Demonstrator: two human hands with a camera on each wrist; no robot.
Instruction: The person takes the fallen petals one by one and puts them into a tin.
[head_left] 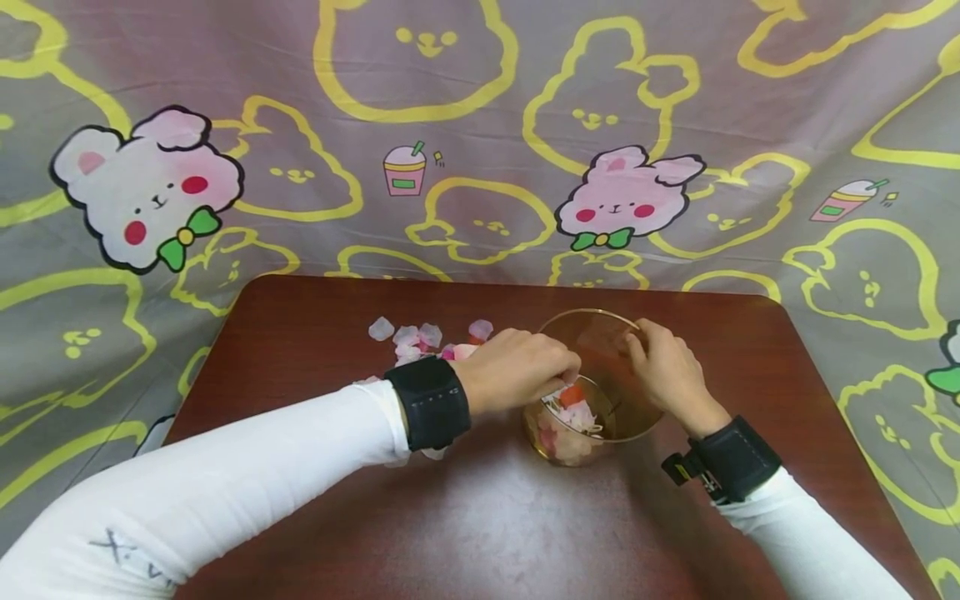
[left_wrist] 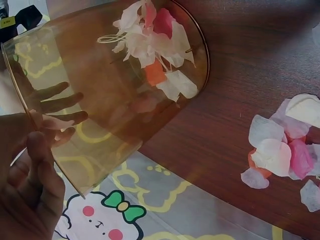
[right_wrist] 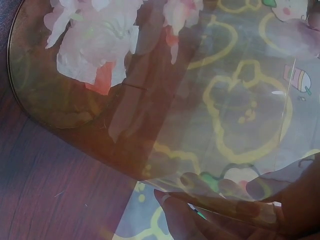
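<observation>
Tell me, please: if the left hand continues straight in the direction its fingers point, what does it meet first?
Probably the petals inside the tilted glass bowl; the left hand already reaches into its mouth, though depth is unclear.

Faint marks on left sleeve, unreadable

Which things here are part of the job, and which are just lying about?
In the job:
- glass bowl, tilted, gripped at its rim by the right hand
- petals in the bowl
- left hand, at the bowl's mouth
- loose petals on the table

Lying about:
- cartoon bunny cloth
- brown table
</observation>
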